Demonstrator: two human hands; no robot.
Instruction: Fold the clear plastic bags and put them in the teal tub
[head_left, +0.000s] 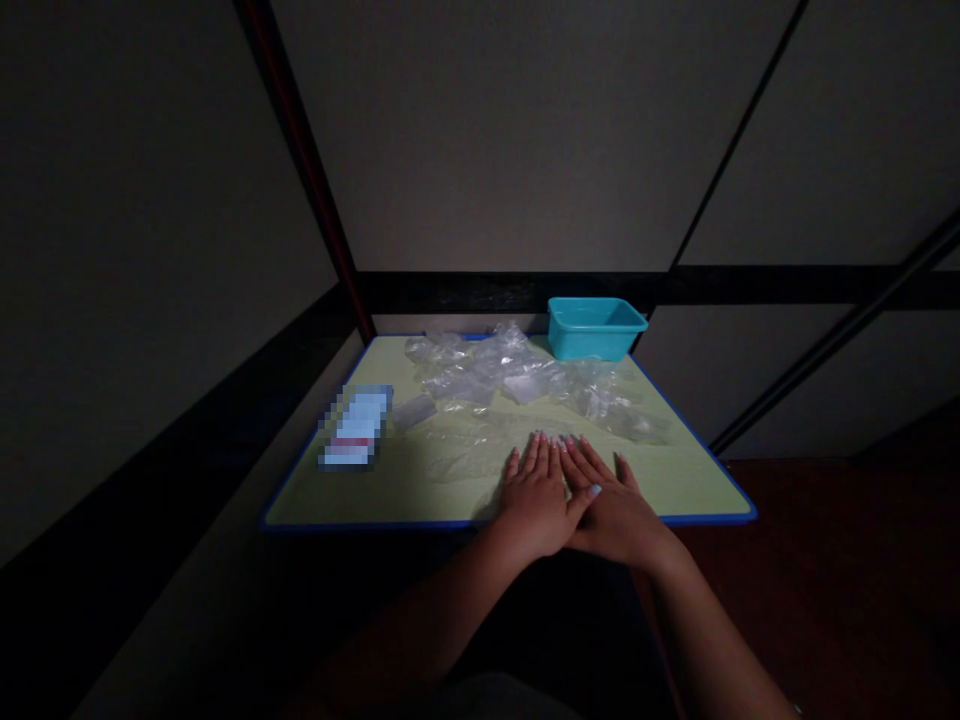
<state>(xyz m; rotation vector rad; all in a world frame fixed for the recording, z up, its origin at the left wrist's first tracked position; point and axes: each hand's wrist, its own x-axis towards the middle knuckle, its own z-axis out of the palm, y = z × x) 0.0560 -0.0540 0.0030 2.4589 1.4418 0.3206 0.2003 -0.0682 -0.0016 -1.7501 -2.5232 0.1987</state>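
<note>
My left hand (535, 500) lies palm down near the front edge of the table, fingers stretched forward. Beside it, my right hand (619, 510) rests flat too, and the left thumb crosses over it. Under and just ahead of the fingers a clear plastic bag (469, 450) is spread flat on the tabletop; how far it reaches beneath the palms is hidden. Beyond it, several crumpled clear plastic bags (510, 362) lie in a loose heap across the back half. Another crinkled bag (611, 400) stretches toward the right edge.
The small table (315, 500) has a pale yellow-green top and a blue rim. A turquoise plastic basket (589, 342) stands at its back right corner. A blurred-out, lit phone-like object (356, 428) lies at the left. Panelled walls (510, 150) rise behind and on the left.
</note>
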